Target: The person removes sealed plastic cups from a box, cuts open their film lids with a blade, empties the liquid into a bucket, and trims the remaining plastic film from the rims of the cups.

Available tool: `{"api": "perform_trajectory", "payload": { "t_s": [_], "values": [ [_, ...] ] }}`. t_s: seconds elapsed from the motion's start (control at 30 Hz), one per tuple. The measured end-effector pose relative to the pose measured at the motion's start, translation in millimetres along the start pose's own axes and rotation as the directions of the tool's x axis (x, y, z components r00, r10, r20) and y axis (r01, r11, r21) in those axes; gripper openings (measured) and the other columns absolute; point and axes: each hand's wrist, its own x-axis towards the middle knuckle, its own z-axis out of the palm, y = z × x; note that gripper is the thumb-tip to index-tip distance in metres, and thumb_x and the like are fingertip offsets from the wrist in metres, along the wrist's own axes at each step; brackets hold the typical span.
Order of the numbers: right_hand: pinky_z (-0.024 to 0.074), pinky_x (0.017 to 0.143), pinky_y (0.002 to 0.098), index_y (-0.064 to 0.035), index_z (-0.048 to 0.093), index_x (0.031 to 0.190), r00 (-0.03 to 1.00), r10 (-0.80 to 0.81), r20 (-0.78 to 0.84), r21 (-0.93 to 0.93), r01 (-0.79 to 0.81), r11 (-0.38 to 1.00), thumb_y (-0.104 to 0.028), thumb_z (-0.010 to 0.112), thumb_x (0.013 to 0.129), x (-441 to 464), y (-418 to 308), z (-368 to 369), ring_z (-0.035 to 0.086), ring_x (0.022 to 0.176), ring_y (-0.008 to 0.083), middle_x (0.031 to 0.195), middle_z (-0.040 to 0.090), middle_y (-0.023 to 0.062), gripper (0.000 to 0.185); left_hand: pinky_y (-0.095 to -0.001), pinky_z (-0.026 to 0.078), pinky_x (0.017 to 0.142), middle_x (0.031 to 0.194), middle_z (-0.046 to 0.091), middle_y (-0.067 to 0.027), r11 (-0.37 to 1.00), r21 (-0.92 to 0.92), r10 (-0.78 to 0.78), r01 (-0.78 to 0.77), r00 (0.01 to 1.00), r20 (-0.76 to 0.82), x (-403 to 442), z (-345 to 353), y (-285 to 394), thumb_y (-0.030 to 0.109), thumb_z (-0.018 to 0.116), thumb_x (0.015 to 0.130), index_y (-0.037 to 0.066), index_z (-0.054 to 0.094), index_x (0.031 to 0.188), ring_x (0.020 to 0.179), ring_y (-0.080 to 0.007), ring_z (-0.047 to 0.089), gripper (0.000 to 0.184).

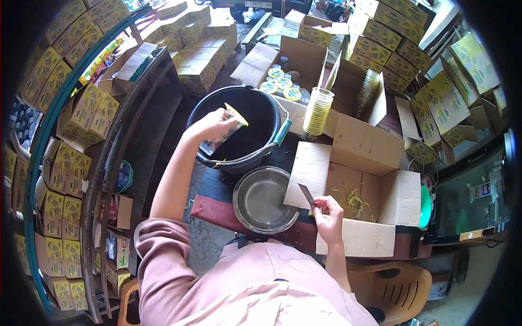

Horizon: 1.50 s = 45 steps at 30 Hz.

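Observation:
My left hand [212,126] is closed on a plastic cup [224,133] with a yellow rim, tilted over the black bucket [261,100]. My right hand [326,213] grips a short flat blade [307,194] above the edge of an open cardboard box [367,141]. Yellowish strips [353,202] lie in that box. Between my hands, nearer my body, sits a round metal bowl [266,200]. A tall stack of nested yellow cups [318,111] stands behind the cardboard box. What the cup in my left hand holds is too small to tell.
An open carton of lidded cups [284,81] stands behind the bucket. Stacked yellow cartons [198,62] fill the back and both sides. A wooden rack [117,130] runs along the left. An orange plastic chair [394,288] is at the lower right.

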Motion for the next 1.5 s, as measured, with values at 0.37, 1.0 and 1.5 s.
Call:
{"api": "perform_trajectory", "payload": {
  "t_s": [0.37, 1.0, 1.5],
  "values": [
    [0.0383, 0.060, 0.0294, -0.0083, 0.063, 0.075, 0.825, -0.562, -0.066, -0.250, 0.531, 0.809, 0.001, 0.065, 0.068, 60.1, -69.0, -0.2, 0.054, 0.064, 0.0182, 0.067, 0.056, 0.0044, 0.012, -0.0253, 0.047, 0.077, 0.103, 0.052, -0.0075, 0.737, -0.479, 0.358, -0.477, 0.876, -0.322, -104.0, 57.6, 49.0, 0.006, 0.077, 0.062, 0.003, 0.033, 0.116, 0.093, -0.0134, 0.056, 0.070],
    [0.0302, 0.071, 0.0296, -0.0188, 0.069, 0.081, 0.368, -0.909, 0.195, -0.567, 0.799, 0.201, -0.013, 0.069, 0.068, 56.4, -88.1, -17.2, 0.056, 0.071, 0.0099, 0.080, 0.060, -0.0067, 0.015, -0.0334, 0.049, 0.069, 0.094, 0.057, -0.0142, 0.792, -0.084, 0.427, -0.604, 0.648, -0.631, -156.1, 92.1, 96.7, 0.009, 0.077, 0.056, 0.003, 0.045, 0.106, 0.082, -0.0293, 0.059, 0.059],
    [0.0295, 0.070, 0.0280, -0.0148, 0.068, 0.083, 0.301, -0.912, 0.279, -0.540, 0.835, 0.110, -0.018, 0.070, 0.067, 46.3, -110.2, -30.1, 0.056, 0.069, 0.0072, 0.079, 0.062, -0.0053, 0.017, -0.0369, 0.048, 0.071, 0.096, 0.057, -0.0146, 0.796, -0.034, 0.450, -0.605, 0.629, -0.634, -170.9, 92.4, 107.8, 0.009, 0.077, 0.057, 0.003, 0.045, 0.108, 0.084, -0.0313, 0.058, 0.060]
  ]
}}
